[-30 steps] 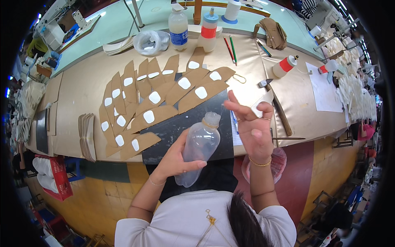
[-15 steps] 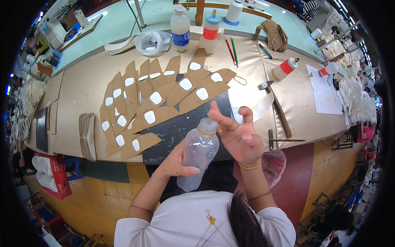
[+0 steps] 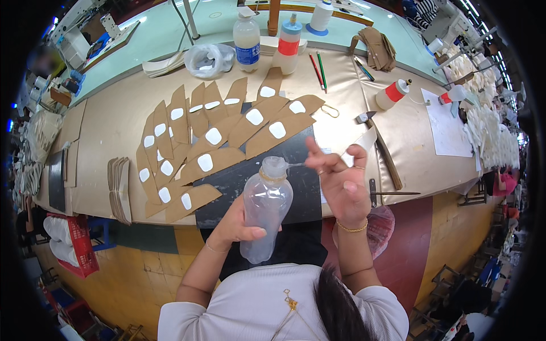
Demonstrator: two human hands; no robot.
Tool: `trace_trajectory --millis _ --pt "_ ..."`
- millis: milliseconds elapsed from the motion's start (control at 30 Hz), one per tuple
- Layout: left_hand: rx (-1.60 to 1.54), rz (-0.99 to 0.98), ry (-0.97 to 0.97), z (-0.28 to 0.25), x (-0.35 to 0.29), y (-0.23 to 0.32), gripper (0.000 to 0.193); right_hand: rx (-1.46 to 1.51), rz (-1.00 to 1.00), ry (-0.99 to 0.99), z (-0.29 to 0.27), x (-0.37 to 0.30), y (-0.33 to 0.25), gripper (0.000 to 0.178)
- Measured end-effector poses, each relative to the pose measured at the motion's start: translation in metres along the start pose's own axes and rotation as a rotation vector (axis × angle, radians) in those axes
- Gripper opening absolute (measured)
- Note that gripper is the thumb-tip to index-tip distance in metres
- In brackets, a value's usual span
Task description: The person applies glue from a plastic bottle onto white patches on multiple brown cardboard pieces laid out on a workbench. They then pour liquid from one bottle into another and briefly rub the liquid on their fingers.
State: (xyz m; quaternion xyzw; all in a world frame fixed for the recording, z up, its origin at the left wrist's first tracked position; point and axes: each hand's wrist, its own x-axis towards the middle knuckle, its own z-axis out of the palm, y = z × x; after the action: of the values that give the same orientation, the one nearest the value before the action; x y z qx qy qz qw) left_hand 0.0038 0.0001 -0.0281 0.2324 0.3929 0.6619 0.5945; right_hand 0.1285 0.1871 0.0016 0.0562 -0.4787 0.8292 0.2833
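My left hand (image 3: 234, 226) is wrapped round the body of a clear plastic bottle (image 3: 267, 210) with cloudy, whitish walls, held tilted over the table's near edge. A tan band circles its neck. To the right of the bottle mouth, my right hand (image 3: 344, 184) is raised with palm up and fingers apart, some of them bent. A thin translucent strand (image 3: 296, 165) stretches from the mouth to a fingertip of that hand. Beyond the bottle lie several brown curved pieces (image 3: 227, 133) with white patches (image 3: 213, 136), some on a black board (image 3: 227, 187).
A hammer (image 3: 387, 153), pencils (image 3: 321, 71) and a red-banded bottle (image 3: 392, 94) lie or stand to the right. At the back are a blue-labelled bottle (image 3: 247, 42), another red-banded bottle (image 3: 288, 45) and a plastic bag (image 3: 209, 59). Stacked brown strips (image 3: 119, 190) lie left.
My right hand has moved slightly right, away from the bottle mouth, and the strand now shows between them. My left hand and the bottle have shifted a little left.
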Motion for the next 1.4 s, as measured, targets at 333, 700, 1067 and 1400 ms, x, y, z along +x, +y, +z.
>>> trace_trajectory --millis 333,700,1067,1400 --pt "-0.150 0.032 -0.018 0.007 0.008 -0.008 0.109 -0.133 -0.072 -0.083 0.017 0.007 0.013 0.052" --pt "-0.295 0.009 -0.013 0.007 0.010 -0.009 0.100 -0.760 -0.071 -0.085 0.022 -0.003 0.011 0.048" --pt "-0.612 0.005 -0.184 0.006 0.006 -0.016 0.098 -0.935 -0.413 -0.079 0.025 0.016 0.015 0.042" --pt "-0.805 -0.020 -0.407 -0.006 0.005 -0.026 0.078 -1.151 -0.312 -0.223 0.030 0.035 -0.012 0.028"
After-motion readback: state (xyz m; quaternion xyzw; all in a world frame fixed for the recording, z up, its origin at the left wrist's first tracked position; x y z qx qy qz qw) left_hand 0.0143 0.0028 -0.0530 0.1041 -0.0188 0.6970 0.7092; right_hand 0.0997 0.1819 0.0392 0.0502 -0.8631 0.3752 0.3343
